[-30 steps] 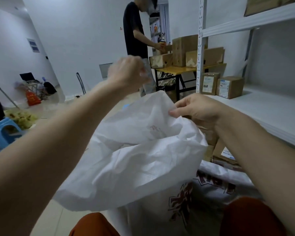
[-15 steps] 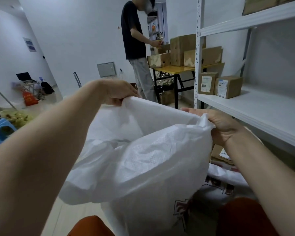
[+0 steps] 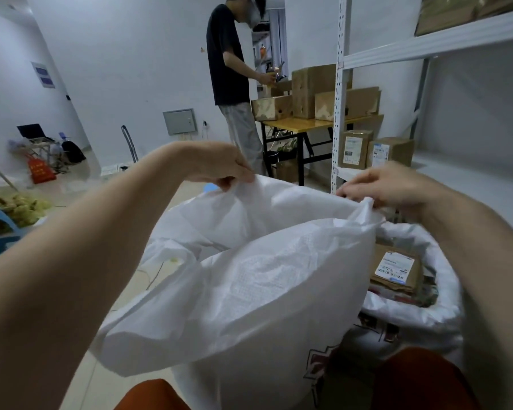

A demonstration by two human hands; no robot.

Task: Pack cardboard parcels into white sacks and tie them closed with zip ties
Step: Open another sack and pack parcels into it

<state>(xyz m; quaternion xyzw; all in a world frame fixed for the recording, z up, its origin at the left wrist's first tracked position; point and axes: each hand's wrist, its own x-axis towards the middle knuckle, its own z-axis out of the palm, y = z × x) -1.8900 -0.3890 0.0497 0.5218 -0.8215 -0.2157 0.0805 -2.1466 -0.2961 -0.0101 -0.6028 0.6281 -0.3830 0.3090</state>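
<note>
Both grips clamp the far rim of the white sack [image 3: 249,291]: our left hand [image 3: 219,167] pinches its upper left corner, our right hand [image 3: 388,187] bunches the upper right corner between curled fingers. Between them we hold the rim stretched sideways, so the mouth's long axis runs hand to hand while the near lip sags toward our knees. Just beside it, below our right forearm, a second sack [image 3: 421,318] stands with its rim rolled down and a labelled cardboard parcel [image 3: 397,270] lying flat inside. More parcels [image 3: 376,150] sit on the shelf [image 3: 471,184] to our right, so our right hand is the nearer one to reach them, we judge. Beyond, another person [image 3: 231,69] works at a counter [image 3: 305,124].
</note>
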